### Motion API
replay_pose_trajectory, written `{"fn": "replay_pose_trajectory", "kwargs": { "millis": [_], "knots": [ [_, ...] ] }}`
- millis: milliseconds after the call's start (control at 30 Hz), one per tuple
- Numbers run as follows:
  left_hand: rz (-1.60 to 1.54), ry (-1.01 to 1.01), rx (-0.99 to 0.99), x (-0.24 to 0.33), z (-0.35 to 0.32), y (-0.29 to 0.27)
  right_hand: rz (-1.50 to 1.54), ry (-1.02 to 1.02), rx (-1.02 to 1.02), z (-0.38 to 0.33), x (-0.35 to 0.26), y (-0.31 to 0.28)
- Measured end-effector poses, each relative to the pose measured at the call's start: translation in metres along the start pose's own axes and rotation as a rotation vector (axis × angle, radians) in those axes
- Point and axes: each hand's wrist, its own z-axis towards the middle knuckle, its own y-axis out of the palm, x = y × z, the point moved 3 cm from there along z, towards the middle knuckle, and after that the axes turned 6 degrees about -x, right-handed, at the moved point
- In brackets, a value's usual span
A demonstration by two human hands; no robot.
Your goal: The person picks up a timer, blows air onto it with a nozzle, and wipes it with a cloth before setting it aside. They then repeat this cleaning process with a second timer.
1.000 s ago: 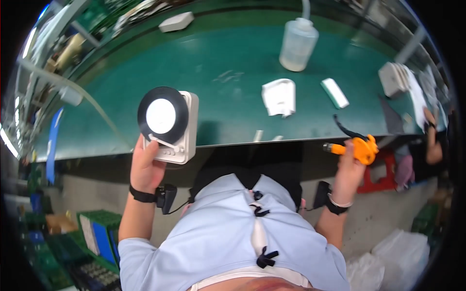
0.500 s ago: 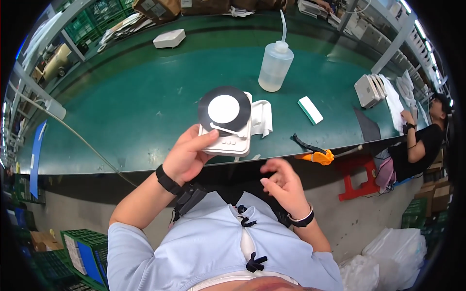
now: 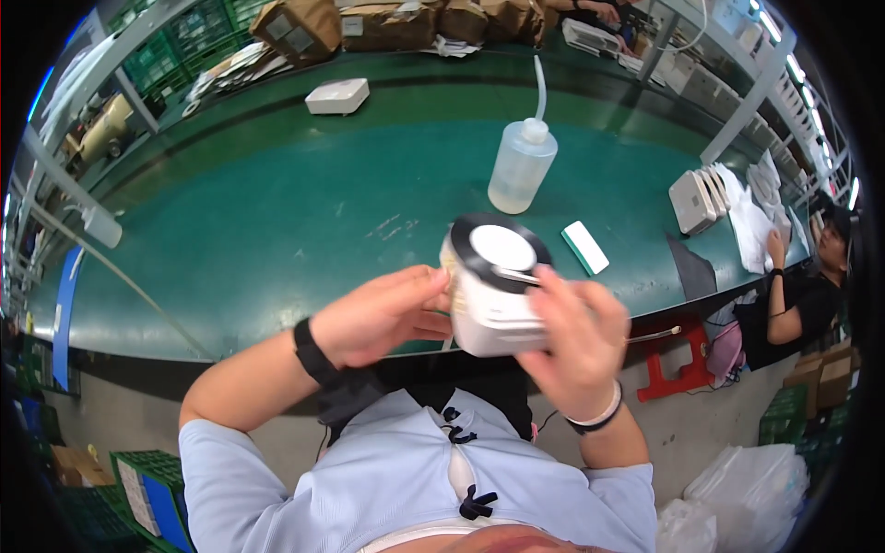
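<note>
A small white device shaped like a record player [image 3: 495, 323], with a black disc, a white round centre and a white tone arm, is tilted above the table's front edge. My right hand [image 3: 587, 346] is closed round its right side, somewhat blurred by motion. At its left side, my left hand [image 3: 383, 313] has thumb and fingers closed against the edge. Behind it stands a translucent squeeze bottle [image 3: 522, 166] with a bent spout, partly filled with liquid. To the right lies a white and green block [image 3: 585, 248].
The green table [image 3: 230, 212] curves across the view. At the back are a white box [image 3: 337, 96] and brown paper packages [image 3: 392, 26]. White square units [image 3: 698, 200] stand at the right, near a seated person [image 3: 797, 286]. A red stool [image 3: 678, 364] is below.
The device has moved right and been tilted, showing its front side. My right hand has come up and taken hold of it; my left hand has shifted to its left edge.
</note>
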Motion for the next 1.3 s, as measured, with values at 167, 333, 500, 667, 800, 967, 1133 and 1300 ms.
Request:
{"fn": "replay_pose_trajectory", "kwargs": {
  "millis": [167,333,500,667,800,967,1133,1300],
  "knots": [
    [0.232,0.173,0.144,0.1,0.049,-0.088,0.214,0.521,0.709,-0.061,0.066,-0.069],
    [-0.192,0.311,0.53,0.217,0.108,-0.278,0.589,0.795,0.875,-0.111,0.188,-0.09],
    [-0.311,0.358,0.777,0.241,0.189,-0.357,0.861,1.076,0.669,-0.129,0.271,-0.036],
    [-0.032,0.463,0.729,0.263,0.227,-0.405,0.939,1.114,0.597,-0.114,0.343,0.04],
    [0.109,0.354,0.81,0.267,0.279,-0.367,0.777,1.134,0.663,-0.115,0.383,0.056],
    [0.165,0.377,1.005,0.278,0.308,-0.377,0.418,1.311,0.567,-0.108,0.4,0.056],
    [0.199,0.333,1.021,0.288,0.324,-0.411,-0.207,1.081,0.38,-0.112,0.334,0.029],
    [-0.027,0.513,0.632,0.298,0.306,-0.398,0.119,0.969,0.462,-0.172,0.216,0.006]
  ]
}}
